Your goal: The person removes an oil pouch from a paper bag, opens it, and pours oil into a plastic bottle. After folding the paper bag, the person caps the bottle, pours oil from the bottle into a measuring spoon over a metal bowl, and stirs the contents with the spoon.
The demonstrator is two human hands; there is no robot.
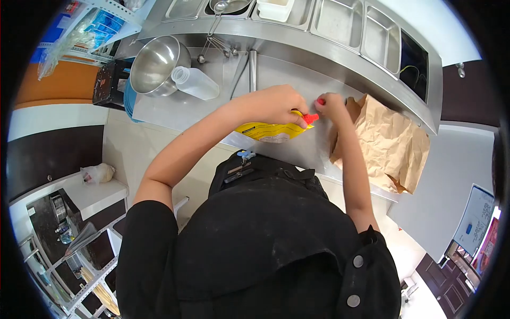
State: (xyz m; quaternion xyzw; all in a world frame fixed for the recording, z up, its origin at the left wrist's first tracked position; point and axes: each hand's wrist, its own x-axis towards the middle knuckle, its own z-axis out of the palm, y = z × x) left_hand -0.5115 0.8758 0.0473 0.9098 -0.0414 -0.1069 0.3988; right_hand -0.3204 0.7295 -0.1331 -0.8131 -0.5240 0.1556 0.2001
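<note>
My left hand (pixel 279 103) grips a yellow pouch (pixel 271 132) near its red spout (pixel 310 118), which points to the right. The pouch is tilted over the front edge of the steel counter (pixel 305 146). Just right of the spout, my right hand (pixel 333 105) is closed on a small red cap (pixel 320 101), apart from the spout. Beside my right forearm stands a crumpled brown paper bag (pixel 390 143). A translucent plastic bottle (pixel 197 84) without a lid leans at the left, its mouth by the steel bowl (pixel 158 66).
Measuring spoons (pixel 215 47) and a steel rolling-pin-like cylinder (pixel 253 70) lie behind my left arm. Steel pans (pixel 340 21) are set along the raised back ledge, with a white container (pixel 275 9) among them. A black box (pixel 110 83) stands at far left.
</note>
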